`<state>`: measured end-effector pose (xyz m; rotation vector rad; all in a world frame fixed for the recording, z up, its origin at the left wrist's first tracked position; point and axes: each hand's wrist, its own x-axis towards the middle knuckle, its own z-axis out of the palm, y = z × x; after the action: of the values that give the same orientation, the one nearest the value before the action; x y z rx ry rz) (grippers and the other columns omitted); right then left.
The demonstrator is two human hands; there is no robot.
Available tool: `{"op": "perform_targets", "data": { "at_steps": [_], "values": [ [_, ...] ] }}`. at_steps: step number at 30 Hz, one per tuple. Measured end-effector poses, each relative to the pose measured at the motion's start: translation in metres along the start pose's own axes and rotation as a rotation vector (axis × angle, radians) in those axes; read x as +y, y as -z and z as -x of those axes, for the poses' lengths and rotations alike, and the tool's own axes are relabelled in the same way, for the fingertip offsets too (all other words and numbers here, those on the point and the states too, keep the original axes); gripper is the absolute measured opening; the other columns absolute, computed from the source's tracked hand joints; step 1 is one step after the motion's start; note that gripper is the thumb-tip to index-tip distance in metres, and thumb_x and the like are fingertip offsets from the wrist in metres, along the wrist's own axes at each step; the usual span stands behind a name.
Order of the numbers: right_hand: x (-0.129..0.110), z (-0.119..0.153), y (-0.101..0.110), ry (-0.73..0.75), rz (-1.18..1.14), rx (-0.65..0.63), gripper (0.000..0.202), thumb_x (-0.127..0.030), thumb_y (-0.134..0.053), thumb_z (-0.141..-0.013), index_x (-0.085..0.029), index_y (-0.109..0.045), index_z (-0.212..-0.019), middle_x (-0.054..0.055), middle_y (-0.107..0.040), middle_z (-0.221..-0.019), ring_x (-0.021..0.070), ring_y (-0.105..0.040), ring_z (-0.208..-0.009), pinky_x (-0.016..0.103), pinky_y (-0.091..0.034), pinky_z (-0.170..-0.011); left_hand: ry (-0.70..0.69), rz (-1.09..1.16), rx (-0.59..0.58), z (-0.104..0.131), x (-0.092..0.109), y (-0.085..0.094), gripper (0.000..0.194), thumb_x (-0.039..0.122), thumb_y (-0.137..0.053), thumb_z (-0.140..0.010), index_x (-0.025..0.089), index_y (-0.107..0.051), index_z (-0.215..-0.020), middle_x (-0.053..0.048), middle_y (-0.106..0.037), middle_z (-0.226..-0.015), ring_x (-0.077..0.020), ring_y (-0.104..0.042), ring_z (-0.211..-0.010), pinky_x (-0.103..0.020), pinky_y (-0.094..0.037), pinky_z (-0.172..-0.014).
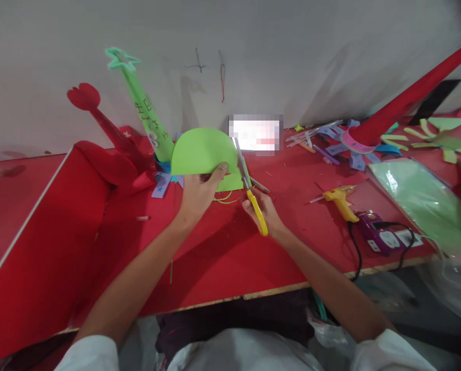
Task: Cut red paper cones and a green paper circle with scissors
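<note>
A bright green sheet of craft paper [203,152] with a rounded top edge is held up by my left hand [201,193]. My left thumb presses on its front near the lower right, and the other fingers are behind it. My right hand [263,208] grips yellow-handled scissors [257,210], their blades pointing up along the paper's right edge. I cannot tell whether the blades touch the paper. Below the sheet, another green piece [230,182] and thin curled green strips [226,198] show above the red table [215,257].
Behind the sheet stands a green paper cone [147,113], beside a red paper shape [110,123]. At the right are a yellow glue gun [341,201], a purple box [377,233], a plastic-wrapped green pack [420,201] and a red cone [412,93]. A red divider [52,242] rises at left.
</note>
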<state>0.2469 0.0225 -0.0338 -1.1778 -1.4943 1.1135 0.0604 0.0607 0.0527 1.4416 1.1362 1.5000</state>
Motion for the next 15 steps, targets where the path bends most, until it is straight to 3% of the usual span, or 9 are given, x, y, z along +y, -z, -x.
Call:
{"op": "perform_targets", "data": {
  "at_steps": [15],
  "values": [
    [-0.0084, -0.0008, 0.0025, 0.003, 0.048, 0.014, 0.063, -0.083, -0.073, -0.085, -0.026, -0.047, -0.078, -0.004, -0.043, -0.071, 0.015, -0.039, -0.067, 0.032, -0.031, -0.062, 0.044, -0.01, -0.017, 0.0018, 0.0036, -0.0012, 0.045, 0.053, -0.086, -0.083, 0.025, -0.052, -0.071, 0.001, -0.054, -0.063, -0.0166, -0.061, -0.066, -0.031, -0.06, -0.066]
  ]
}}
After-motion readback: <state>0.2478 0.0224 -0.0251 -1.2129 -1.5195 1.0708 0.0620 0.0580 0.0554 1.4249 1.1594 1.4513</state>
